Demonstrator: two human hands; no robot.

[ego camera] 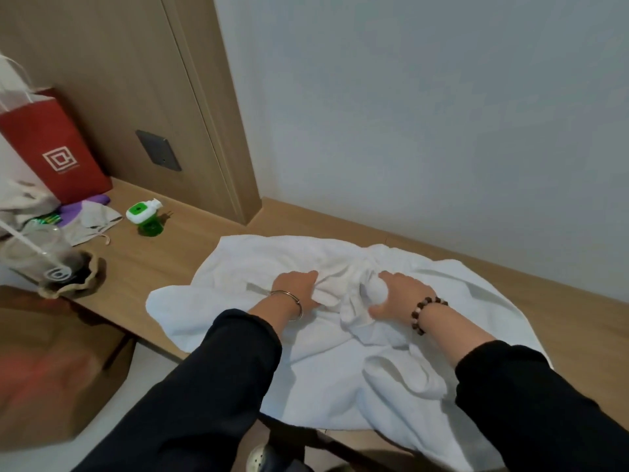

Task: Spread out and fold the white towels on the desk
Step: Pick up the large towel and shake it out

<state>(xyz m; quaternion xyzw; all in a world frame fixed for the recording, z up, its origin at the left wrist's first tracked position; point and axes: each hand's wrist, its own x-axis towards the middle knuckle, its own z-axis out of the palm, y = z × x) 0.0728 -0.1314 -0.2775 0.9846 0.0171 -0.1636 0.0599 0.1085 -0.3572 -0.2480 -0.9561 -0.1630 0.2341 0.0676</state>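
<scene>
Where the wooden desk meets the wall, a rumpled white towel covers its near part and hangs over the front edge. At the towel's middle, the left hand and right hand each clutch bunched cloth, fingers curled into it.

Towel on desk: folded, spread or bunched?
Bunched, not folded. The towel is crumpled mid-sheet, where the left hand and right hand grip gathered cloth.
</scene>
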